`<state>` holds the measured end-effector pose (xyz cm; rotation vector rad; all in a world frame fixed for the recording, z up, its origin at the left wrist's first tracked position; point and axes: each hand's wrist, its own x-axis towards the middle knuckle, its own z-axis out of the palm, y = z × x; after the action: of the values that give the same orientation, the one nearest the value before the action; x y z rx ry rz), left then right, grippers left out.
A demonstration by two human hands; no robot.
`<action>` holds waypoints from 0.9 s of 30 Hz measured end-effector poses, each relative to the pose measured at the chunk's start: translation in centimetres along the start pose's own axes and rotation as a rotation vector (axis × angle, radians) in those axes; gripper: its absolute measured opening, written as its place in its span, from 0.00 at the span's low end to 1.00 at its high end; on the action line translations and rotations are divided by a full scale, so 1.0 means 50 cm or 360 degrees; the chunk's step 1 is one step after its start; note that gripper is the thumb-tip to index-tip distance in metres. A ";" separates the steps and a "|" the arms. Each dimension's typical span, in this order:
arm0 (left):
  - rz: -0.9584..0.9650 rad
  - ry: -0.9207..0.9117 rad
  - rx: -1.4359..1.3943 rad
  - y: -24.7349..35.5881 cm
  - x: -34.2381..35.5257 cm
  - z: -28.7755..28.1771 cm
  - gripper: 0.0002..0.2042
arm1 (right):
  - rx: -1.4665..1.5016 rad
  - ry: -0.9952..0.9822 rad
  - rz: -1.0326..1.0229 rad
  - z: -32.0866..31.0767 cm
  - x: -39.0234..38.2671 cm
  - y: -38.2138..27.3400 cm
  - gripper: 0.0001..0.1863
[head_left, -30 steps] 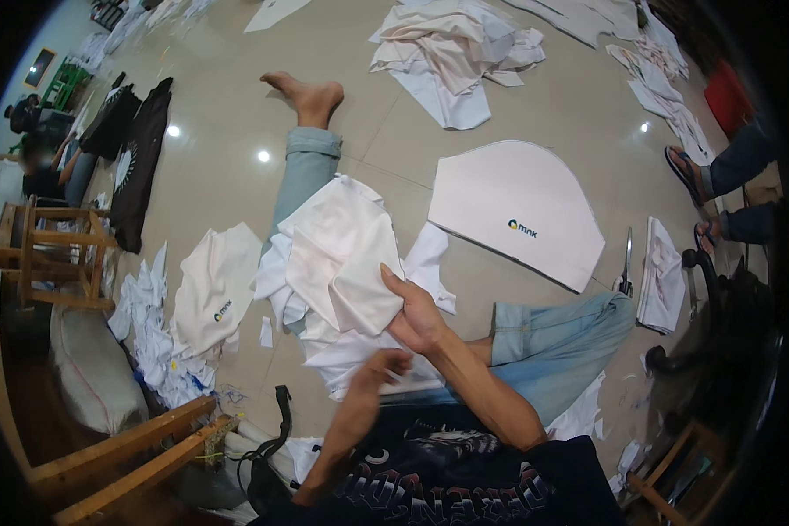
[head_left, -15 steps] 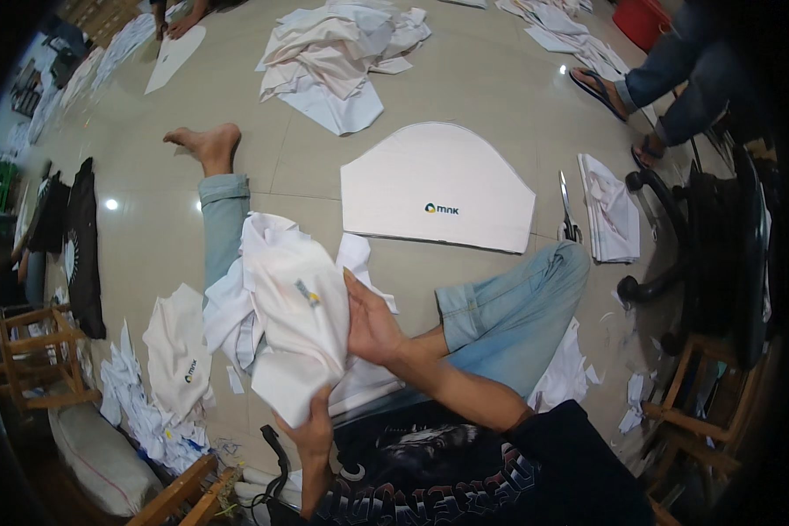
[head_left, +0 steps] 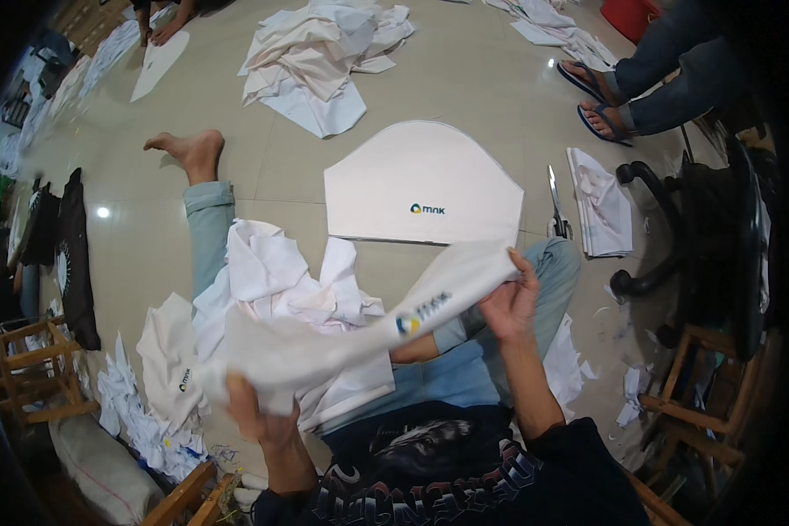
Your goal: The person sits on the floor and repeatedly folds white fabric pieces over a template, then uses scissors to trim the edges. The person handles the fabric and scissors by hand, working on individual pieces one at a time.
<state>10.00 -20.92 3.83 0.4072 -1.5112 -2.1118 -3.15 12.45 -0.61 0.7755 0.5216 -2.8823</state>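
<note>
A white cut fabric piece (head_left: 359, 351) with a small printed logo stretches between my two hands, above my lap. My left hand (head_left: 259, 419) pinches its lower left end, slightly blurred. At the upper right end, my right hand (head_left: 510, 302) grips a corner. Under it, a loose heap of white cloth (head_left: 272, 263) lies over my leg. Just beyond, a flat stack of dome-shaped white pieces (head_left: 425, 180) rests on the floor, a similar logo on top. The held piece's far corner overlaps the stack's near edge.
Scissors (head_left: 558, 206) and folded white cloth (head_left: 600, 206) lie right of the stack. Farther off is a cloth pile (head_left: 316, 66). At right stand a black wheeled chair (head_left: 666, 254) and a person's sandalled feet (head_left: 600, 101). Scraps (head_left: 149, 412) and a wooden stool (head_left: 44, 368) are at left.
My right hand has moved right and up, drawing the fabric piece out wide from a bunched shape. My left hand has shifted left. The piece has come off the heap on my leg.
</note>
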 end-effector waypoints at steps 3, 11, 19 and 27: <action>-0.0467 -0.0023 -0.0131 -0.014 0.164 0.196 0.28 | -0.0362 0.0112 -0.0375 -0.015 0.021 -0.080 0.20; -0.0238 -0.0446 0.0161 -0.142 0.412 0.341 0.24 | -0.1309 -0.0002 -0.1042 0.108 0.146 -0.221 0.16; 0.0045 -0.0820 0.0741 -0.268 0.435 0.294 0.22 | -0.1838 0.0209 -0.1037 0.011 0.183 -0.201 0.16; -0.0134 -0.1047 0.1211 -0.470 0.424 0.193 0.27 | -0.3082 0.0304 -0.1260 -0.140 0.264 -0.154 0.23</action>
<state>-17.84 -19.29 -13.97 0.0036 -2.7194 -1.7242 -12.77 21.91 -10.65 0.3377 3.1164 -1.1119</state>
